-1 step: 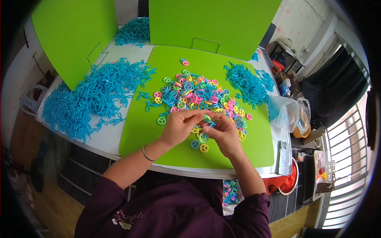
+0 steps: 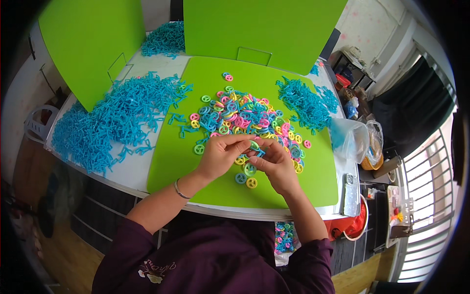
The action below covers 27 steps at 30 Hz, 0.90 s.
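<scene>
My two hands meet over the near part of a heap of small plastic spoked wheels (image 2: 230, 117) in pink, yellow, green and blue. The fingers of my left hand (image 2: 221, 156) pinch a green wheel (image 2: 254, 146). My right hand (image 2: 275, 169) grips a blue plastic connector piece (image 2: 260, 153) that meets the wheel. Another green wheel (image 2: 250, 170) shows just below my right fingers; whether it is attached to the connector I cannot tell. A blue wheel (image 2: 240, 178) and a yellow wheel (image 2: 251, 183) lie flat on the green board (image 2: 205, 188) nearer to me.
A large pile of blue connectors (image 2: 112, 122) covers the table's left side, a smaller blue pile (image 2: 306, 103) the right. Upright green panels (image 2: 264, 29) stand behind. A phone (image 2: 350, 195) lies at the right edge, near a clear plastic bag (image 2: 350, 139).
The held wheel and connector have shifted very slightly between my fingers. Both hands stay in the same place.
</scene>
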Each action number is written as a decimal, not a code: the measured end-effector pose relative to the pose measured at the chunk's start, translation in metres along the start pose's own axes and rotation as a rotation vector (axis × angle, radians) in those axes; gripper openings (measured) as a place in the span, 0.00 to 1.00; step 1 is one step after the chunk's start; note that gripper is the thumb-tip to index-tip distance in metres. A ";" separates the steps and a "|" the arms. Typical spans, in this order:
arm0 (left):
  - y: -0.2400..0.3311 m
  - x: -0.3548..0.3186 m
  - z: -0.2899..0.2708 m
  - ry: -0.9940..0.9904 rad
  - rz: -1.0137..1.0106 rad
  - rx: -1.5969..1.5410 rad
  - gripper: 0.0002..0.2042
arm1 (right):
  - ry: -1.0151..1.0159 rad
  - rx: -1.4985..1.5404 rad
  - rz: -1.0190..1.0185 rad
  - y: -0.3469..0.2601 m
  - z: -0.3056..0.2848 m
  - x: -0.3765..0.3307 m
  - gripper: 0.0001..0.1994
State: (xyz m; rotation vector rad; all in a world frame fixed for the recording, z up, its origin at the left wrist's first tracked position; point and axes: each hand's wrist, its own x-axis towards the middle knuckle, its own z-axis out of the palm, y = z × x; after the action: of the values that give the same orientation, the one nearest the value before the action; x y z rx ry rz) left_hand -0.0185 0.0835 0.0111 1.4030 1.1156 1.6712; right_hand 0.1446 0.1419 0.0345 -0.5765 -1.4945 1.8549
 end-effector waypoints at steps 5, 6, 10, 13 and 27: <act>0.006 0.014 -0.018 0.115 -0.014 0.021 0.13 | 0.003 -0.168 -0.014 -0.015 -0.024 -0.006 0.12; 0.009 0.019 -0.030 0.177 -0.097 0.272 0.14 | -0.048 -0.199 0.035 -0.029 -0.028 -0.013 0.12; 0.007 0.019 -0.084 0.274 -0.033 1.100 0.18 | -0.303 -0.429 0.090 -0.066 -0.062 -0.056 0.11; 0.007 0.016 -0.092 0.201 -0.247 1.207 0.21 | -0.596 -0.937 -0.047 -0.093 -0.086 -0.088 0.09; -0.023 0.016 -0.059 -0.040 -0.106 0.902 0.13 | -0.402 -0.977 -0.027 -0.068 -0.050 -0.070 0.15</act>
State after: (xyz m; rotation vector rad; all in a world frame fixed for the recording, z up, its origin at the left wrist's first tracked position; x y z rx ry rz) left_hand -0.0802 0.0964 -0.0063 1.8276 2.0129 1.0639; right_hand 0.2423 0.1314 0.0834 -0.6109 -2.6645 1.1478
